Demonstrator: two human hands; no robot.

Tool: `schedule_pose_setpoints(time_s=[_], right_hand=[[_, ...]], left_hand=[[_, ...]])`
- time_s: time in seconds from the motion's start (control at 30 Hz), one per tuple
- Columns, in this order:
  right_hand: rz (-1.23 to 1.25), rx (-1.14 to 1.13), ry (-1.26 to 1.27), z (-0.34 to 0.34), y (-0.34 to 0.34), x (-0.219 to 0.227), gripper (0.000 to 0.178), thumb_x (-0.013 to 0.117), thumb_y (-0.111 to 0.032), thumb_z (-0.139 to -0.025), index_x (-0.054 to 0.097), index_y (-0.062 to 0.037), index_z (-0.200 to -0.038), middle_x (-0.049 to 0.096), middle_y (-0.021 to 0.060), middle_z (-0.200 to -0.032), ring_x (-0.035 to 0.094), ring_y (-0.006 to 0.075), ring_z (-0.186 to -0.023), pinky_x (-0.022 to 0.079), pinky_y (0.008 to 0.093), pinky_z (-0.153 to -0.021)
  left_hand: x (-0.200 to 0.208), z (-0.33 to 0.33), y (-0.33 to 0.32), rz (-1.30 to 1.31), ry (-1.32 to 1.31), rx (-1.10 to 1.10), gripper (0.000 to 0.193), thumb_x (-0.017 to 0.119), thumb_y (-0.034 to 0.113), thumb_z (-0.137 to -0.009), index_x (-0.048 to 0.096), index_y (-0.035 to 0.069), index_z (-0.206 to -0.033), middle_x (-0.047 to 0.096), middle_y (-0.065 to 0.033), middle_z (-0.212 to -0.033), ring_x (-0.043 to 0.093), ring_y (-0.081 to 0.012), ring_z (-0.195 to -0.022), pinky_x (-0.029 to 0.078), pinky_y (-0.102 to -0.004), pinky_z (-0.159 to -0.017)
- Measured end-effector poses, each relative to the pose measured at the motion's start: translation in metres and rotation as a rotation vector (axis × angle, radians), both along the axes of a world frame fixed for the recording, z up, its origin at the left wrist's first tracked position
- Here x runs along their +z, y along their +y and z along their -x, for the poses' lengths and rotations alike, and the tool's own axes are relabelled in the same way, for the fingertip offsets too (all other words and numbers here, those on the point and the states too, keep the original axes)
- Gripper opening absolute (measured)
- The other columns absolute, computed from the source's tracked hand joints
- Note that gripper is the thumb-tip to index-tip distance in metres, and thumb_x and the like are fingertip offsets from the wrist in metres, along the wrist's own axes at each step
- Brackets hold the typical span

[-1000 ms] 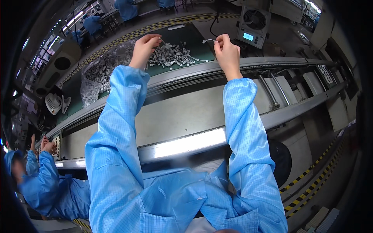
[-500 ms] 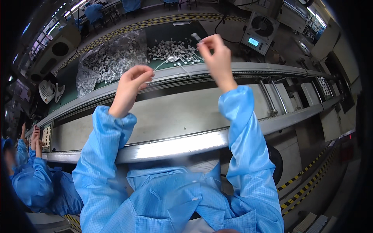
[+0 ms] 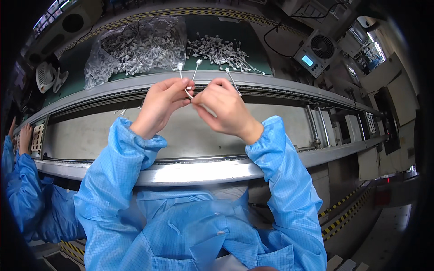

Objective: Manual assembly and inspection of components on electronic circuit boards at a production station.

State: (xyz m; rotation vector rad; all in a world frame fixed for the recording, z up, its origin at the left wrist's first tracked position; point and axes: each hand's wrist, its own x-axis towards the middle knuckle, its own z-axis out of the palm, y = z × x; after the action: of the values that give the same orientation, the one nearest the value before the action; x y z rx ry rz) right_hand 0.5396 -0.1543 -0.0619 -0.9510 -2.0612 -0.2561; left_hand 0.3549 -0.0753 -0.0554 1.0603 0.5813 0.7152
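My left hand (image 3: 162, 103) pinches a short white cable (image 3: 188, 93) above the conveyor's far rail, and a white connector (image 3: 180, 67) sticks up past its fingertips. Close beside it, my right hand (image 3: 225, 108) is closed, thumb and fingertips at the lower end of that same cable. Its fingers partly hide what lies between them. Two more white-plugged cables rest against the rail, one cable (image 3: 197, 67) just beyond my hands and another cable (image 3: 233, 81) behind my right knuckles.
Beyond the rail, a clear plastic bag (image 3: 97, 67) full of cables and a loose cable pile (image 3: 221, 52) lie on a green surface (image 3: 251, 40). A small white fan (image 3: 45, 77) stands left, a boxed blower with a lit screen (image 3: 314, 54) right. A co-worker's hand (image 3: 25, 137) is at far left.
My right hand has come down and left from the upper right to meet my left hand at the cable. The whole view has shifted slightly.
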Motion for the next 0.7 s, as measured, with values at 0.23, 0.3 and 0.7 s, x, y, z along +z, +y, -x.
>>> schedule_pose_setpoints(time_s=[0.23, 0.3, 0.7], right_hand=[[0.343, -0.76, 0.11, -0.066, 0.014, 0.004, 0.024, 0.072, -0.028, -0.086, 0.064, -0.0049, -0.087, 0.067, 0.0103, -0.075, 0.065, 0.0265, -0.074, 0.046, 0.0364, -0.078], [0.473, -0.81, -0.073, -0.07, 0.01, -0.008, 0.03, 0.07, -0.034, -0.087, 0.064, -0.0057, -0.08, 0.066, 0.0092, -0.07, 0.064, 0.0267, -0.071, 0.04, 0.0388, -0.074], [0.357, -0.888, 0.059, -0.065, 0.065, 0.009, 0.019, 0.061, -0.024, -0.087, 0.067, -0.0073, -0.08, 0.07, 0.0088, -0.073, 0.066, 0.0294, -0.073, 0.037, 0.0404, -0.08]], left_hand=[[0.007, 0.034, 0.015, -0.152, -0.11, 0.148, 0.024, 0.06, 0.024, -0.101, 0.07, 0.004, -0.111, 0.07, -0.0039, -0.108, 0.064, -0.0102, -0.094, 0.051, -0.0261, -0.08], [0.008, 0.041, 0.018, -0.186, -0.116, 0.161, 0.025, 0.06, 0.024, -0.101, 0.07, 0.004, -0.112, 0.07, -0.0042, -0.108, 0.063, -0.01, -0.096, 0.05, -0.0257, -0.081], [0.005, 0.033, 0.0, -0.358, -0.086, 0.181, 0.025, 0.066, 0.025, -0.097, 0.075, 0.002, -0.101, 0.073, -0.001, -0.095, 0.059, -0.0048, -0.083, 0.046, -0.0216, -0.077]])
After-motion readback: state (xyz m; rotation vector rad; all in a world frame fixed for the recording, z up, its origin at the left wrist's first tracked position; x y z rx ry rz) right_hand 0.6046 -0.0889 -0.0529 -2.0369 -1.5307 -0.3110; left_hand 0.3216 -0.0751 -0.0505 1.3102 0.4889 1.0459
